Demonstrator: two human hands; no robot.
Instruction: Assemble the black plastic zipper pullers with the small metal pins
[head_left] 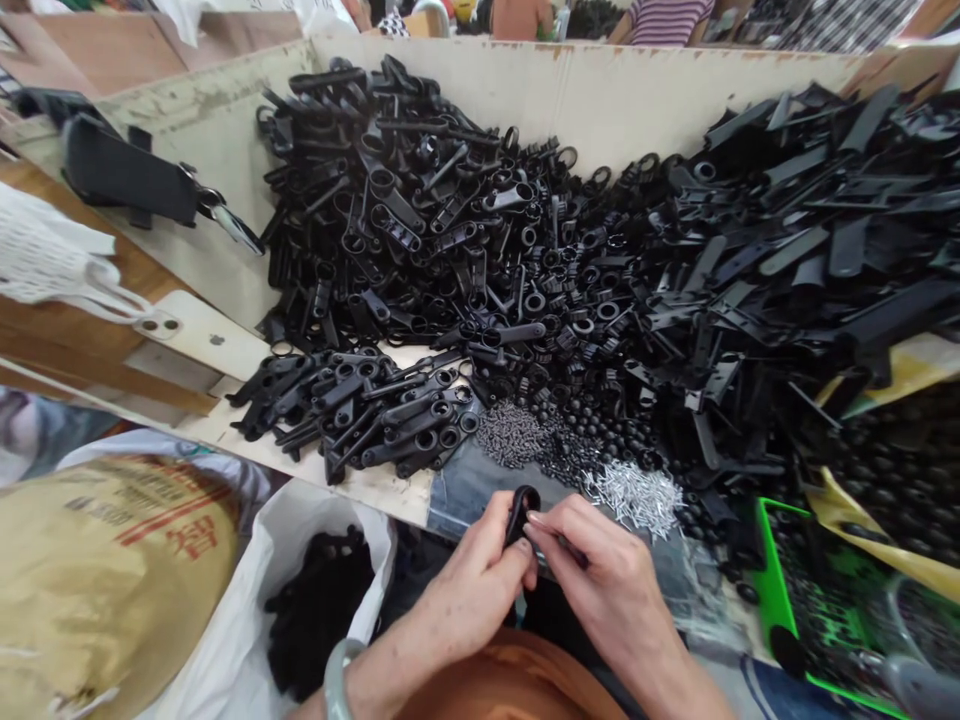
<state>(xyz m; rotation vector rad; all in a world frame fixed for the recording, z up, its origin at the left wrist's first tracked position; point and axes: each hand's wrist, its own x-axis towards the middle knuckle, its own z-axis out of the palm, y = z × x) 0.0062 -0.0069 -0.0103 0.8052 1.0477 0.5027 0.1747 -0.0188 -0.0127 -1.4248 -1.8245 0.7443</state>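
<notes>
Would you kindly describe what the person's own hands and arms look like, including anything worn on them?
Both hands are bare, without gloves. The left hand has a pale green bangle around its wrist. The right hand wears no ring or band that shows. Both forearms are bare, with no sleeves in view. The fingers have short, unpainted nails.

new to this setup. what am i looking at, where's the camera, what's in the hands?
No machine here: a person works with two bare hands. The single picture comes from a camera worn on the head, looking forward and down. The left hand and right hand meet in a shared grip on one small black plastic part. Ahead, on the work table, lie big heaps of black plastic parts, a neat stack of similar pieces, a pile of dark pins and a pile of silver pins. A white bag at lower left holds more black parts.
</notes>
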